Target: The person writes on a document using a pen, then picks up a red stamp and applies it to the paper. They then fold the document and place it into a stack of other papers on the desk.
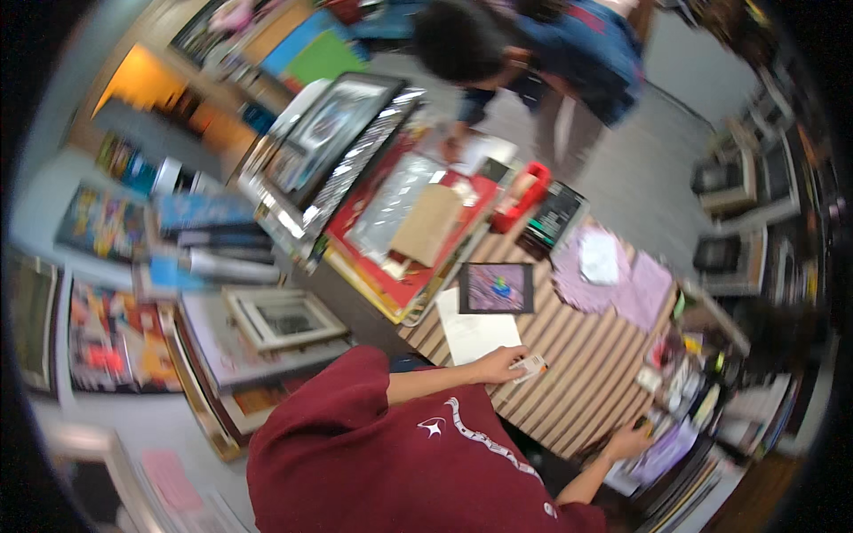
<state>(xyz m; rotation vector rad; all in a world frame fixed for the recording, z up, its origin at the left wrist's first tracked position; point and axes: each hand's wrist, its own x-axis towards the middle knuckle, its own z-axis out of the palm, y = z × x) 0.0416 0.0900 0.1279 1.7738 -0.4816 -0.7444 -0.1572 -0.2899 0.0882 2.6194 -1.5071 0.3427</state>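
Note:
My left hand [499, 365] is closed on a small white box [530, 368] above the near edge of the slatted wooden table [569, 373]. Just beyond it lies a sheet of white paper [475, 338], and a small dark-framed picture [497, 289] partly covers its far end. Off to the right, my right hand [627, 441] reaches to the cluttered corner. Its fingers are closed around something small with a yellow part, too blurred to name. A purple package [668, 453] lies beside that hand.
Framed pictures [333, 133] and a red board [391, 266] are piled at the table's left. A red tool [522, 197], a black box [553, 218] and a lilac cloth [591, 271] lie along its far edge. Another person [542, 62] bends over the far side.

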